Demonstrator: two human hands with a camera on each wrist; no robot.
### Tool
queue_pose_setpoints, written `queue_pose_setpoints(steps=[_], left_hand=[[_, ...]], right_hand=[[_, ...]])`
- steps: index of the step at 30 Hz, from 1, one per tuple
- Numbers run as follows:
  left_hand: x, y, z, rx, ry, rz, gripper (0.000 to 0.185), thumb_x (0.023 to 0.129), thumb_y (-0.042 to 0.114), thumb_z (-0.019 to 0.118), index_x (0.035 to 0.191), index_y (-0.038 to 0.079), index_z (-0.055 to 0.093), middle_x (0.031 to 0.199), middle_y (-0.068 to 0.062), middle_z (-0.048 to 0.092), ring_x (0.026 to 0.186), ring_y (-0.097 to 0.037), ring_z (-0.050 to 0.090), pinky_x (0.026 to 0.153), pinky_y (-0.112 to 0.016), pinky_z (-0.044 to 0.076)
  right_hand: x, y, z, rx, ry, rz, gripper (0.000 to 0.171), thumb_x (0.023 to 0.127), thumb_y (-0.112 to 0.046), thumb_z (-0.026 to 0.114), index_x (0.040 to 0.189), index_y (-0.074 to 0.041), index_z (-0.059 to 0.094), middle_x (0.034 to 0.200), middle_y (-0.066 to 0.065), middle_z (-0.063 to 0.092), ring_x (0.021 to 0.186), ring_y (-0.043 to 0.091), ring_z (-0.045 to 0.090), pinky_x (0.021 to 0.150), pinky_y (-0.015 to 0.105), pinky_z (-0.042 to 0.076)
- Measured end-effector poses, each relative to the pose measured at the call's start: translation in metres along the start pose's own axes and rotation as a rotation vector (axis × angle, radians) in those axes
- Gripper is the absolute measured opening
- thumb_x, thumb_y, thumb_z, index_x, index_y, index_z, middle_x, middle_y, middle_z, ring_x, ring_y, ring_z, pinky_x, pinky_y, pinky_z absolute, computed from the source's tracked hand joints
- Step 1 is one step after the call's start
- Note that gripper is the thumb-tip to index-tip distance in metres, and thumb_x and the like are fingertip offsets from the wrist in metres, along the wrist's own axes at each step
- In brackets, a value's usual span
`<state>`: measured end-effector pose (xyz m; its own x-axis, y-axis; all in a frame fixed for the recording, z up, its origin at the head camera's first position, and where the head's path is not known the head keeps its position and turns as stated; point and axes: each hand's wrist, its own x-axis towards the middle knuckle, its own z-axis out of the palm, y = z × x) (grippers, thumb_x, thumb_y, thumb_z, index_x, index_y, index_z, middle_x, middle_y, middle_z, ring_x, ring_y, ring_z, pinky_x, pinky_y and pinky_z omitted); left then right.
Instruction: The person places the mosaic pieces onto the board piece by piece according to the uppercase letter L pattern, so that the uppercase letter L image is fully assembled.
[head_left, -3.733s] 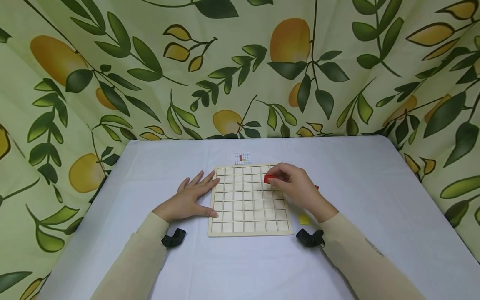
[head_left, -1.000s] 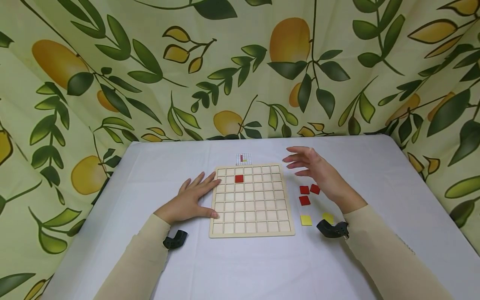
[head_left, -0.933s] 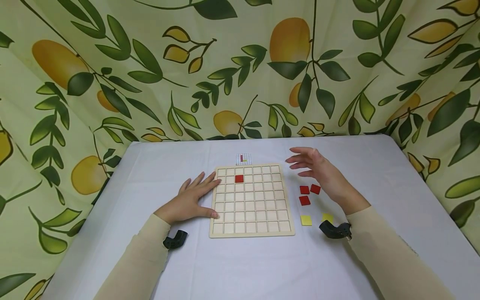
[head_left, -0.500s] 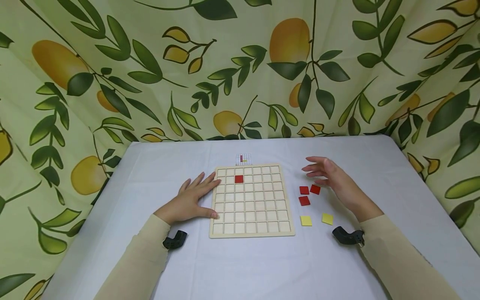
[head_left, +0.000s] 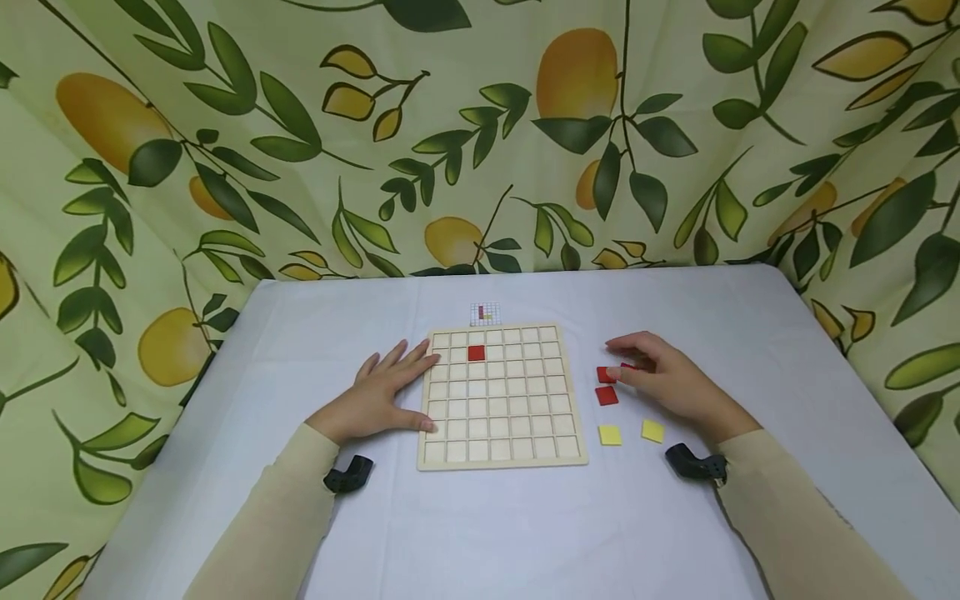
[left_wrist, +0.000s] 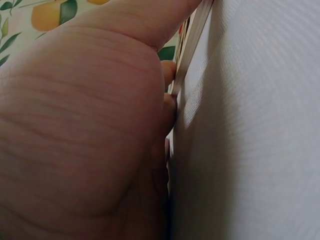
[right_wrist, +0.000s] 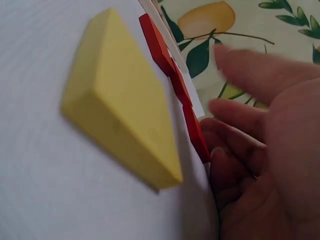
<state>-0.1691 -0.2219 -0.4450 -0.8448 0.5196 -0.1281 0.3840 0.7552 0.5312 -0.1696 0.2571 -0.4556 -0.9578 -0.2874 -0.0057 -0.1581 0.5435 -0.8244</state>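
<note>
Leaf-and-lemon cloth backs the white tabletop (head_left: 525, 533), where I see the wooden grid board (head_left: 501, 446) at centre with one red tile (head_left: 476, 353) in its far rows. I see the left hand (head_left: 375, 398), fingers straight and spread, pressing flat against the board's left edge. Right of the board, the right hand (head_left: 670, 383) lays loosely curved fingertips on the farthest of three loose red tiles (head_left: 606, 395), two yellow tiles (head_left: 610, 435) lying nearer.

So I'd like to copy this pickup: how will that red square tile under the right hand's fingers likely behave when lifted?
The flat red square tile looks rigid with sharp edges, so probably stiff. It is thin and lies flush on the white tablecloth, so the right hand may need to tip up an edge. It seems light and unlikely to roll.
</note>
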Motion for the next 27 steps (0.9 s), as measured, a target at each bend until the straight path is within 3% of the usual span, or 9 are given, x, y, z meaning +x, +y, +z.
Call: queue_pose_setpoints(steps=[4, 7, 14, 21, 27], left_hand=[[0.000, -0.001, -0.001, 0.008, 0.005, -0.003, 0.116, 0.080, 0.069, 0.088, 0.174, 0.026, 0.035, 0.181, 0.004, 0.012, 0.166, -0.034, -0.004, 0.125, -0.065, -0.009], [0.001, -0.002, -0.001, 0.011, 0.002, -0.008, 0.116, 0.080, 0.070, 0.087, 0.174, 0.027, 0.034, 0.181, 0.005, 0.012, 0.166, -0.033, -0.004, 0.126, -0.064, -0.009], [0.003, -0.002, -0.001, 0.009, -0.012, -0.029, 0.117, 0.080, 0.074, 0.085, 0.174, 0.030, 0.031, 0.180, 0.011, 0.008, 0.166, -0.027, -0.007, 0.126, -0.061, -0.010], [0.003, -0.002, 0.000, 0.007, -0.010, -0.019, 0.117, 0.079, 0.074, 0.086, 0.174, 0.030, 0.032, 0.180, 0.011, 0.009, 0.166, -0.028, -0.006, 0.126, -0.062, -0.009], [0.002, -0.004, 0.001, 0.010, -0.004, -0.011, 0.116, 0.080, 0.073, 0.086, 0.174, 0.029, 0.033, 0.180, 0.010, 0.009, 0.166, -0.028, -0.005, 0.126, -0.062, -0.009]], right_hand=[[0.005, 0.000, 0.004, -0.071, -0.010, -0.046, 0.032, 0.102, -0.019, 0.081, 0.131, -0.007, 0.077, 0.143, 0.010, 0.057, 0.139, 0.037, 0.047, 0.114, 0.054, 0.042], [0.006, -0.001, 0.006, -0.109, 0.001, -0.044, 0.023, 0.101, -0.012, 0.080, 0.124, -0.006, 0.081, 0.143, 0.012, 0.057, 0.138, 0.040, 0.047, 0.112, 0.059, 0.044], [0.005, -0.004, 0.008, -0.120, 0.048, -0.002, 0.021, 0.098, -0.007, 0.083, 0.117, -0.010, 0.077, 0.141, 0.010, 0.060, 0.129, 0.034, 0.053, 0.102, 0.041, 0.048], [0.000, -0.007, 0.011, -0.093, 0.103, 0.022, 0.017, 0.100, -0.006, 0.080, 0.116, -0.011, 0.077, 0.115, 0.007, 0.072, 0.104, 0.029, 0.061, 0.086, 0.026, 0.053], [-0.003, -0.013, 0.010, -0.066, 0.156, 0.034, 0.014, 0.103, -0.008, 0.077, 0.117, -0.010, 0.077, 0.114, 0.007, 0.074, 0.102, 0.029, 0.064, 0.081, 0.020, 0.053]])
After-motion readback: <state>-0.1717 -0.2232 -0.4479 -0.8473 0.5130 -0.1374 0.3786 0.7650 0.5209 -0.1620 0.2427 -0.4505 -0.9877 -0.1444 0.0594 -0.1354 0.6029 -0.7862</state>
